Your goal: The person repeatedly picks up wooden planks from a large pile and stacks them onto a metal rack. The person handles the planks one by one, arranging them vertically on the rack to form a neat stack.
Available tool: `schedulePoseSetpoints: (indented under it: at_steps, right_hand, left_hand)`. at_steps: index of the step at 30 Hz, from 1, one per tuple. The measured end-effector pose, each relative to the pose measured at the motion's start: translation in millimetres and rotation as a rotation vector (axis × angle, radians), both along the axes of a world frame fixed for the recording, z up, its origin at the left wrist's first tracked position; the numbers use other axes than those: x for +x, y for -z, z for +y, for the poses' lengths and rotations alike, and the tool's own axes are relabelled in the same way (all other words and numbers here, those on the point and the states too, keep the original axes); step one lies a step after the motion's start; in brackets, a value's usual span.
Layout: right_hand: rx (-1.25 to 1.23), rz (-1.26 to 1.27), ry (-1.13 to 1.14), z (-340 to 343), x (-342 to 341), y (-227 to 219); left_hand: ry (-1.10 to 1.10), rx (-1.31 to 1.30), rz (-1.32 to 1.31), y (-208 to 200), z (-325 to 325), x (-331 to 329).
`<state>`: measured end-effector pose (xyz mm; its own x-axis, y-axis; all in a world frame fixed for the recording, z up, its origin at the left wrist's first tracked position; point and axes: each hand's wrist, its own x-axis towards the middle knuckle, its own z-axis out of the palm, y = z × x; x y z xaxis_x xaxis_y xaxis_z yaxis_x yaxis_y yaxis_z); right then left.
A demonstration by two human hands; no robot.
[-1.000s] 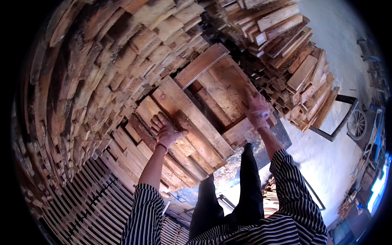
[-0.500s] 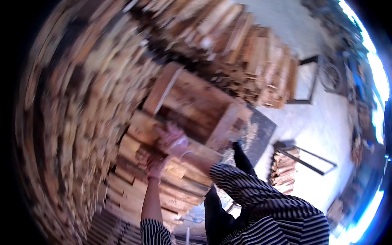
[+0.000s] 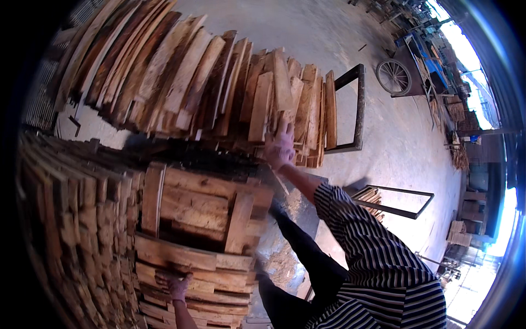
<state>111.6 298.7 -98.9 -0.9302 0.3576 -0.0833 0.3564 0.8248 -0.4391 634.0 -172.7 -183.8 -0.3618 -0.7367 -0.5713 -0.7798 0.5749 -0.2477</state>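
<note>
Furthest left we have a tall wood stack [image 3: 76, 230], its pieces packed tight with their ends toward us, probably so that the courses brace one another. Next comes the plank pile [image 3: 219, 277], where the boards lie side by side and run across in front of us, with some edges stepped. On it rests our left grip [image 3: 176, 287], a gloved hand whose fingers look apart, laid over the boards rather than closed round one; we judge it serves mainly to steady us as the other arm stretches away. Just beyond that hand, planks set crosswise [image 3: 197, 211] leave a dark gap between them, perhaps because the crossing pieces tie the layer together. Farther off, the board row [image 3: 192, 82] spans from the left toward the middle, its lengths close together and a few tilted over their neighbours, seemingly for easy picking from the near ends. Our right grip [image 3: 280, 145], gloved too, is at the near end of that row, by the lower ends of the boards; we cannot tell whether it is clamped on one or merely touching. Below it, sawdust [image 3: 285, 257] lies around our legs. Rightward, a black metal frame [image 3: 359, 109] stands just beside the row's end, possibly as a stop for it, and a spoked wheel [image 3: 393, 77] sits well apart
</note>
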Motion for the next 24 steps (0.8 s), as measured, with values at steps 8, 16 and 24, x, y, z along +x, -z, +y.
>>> schedulePoseSetpoints:
  at_steps: [8,16,24]
  right_hand:
    - [0.010,-0.371,-0.193,75.2,-192.0,-0.1]
    - [-0.661,-0.010,0.025,180.6,-112.5,3.3]
    - [-0.331,-0.032,-0.184,200.6,-50.6,0.9]
  left_hand:
    - [-0.099,0.490,0.846,-57.7,178.8,-241.2]
    - [0.391,0.449,0.342,-110.8,447.0,-594.5]
    - [0.412,0.566,0.440,-54.1,403.7,-617.1]
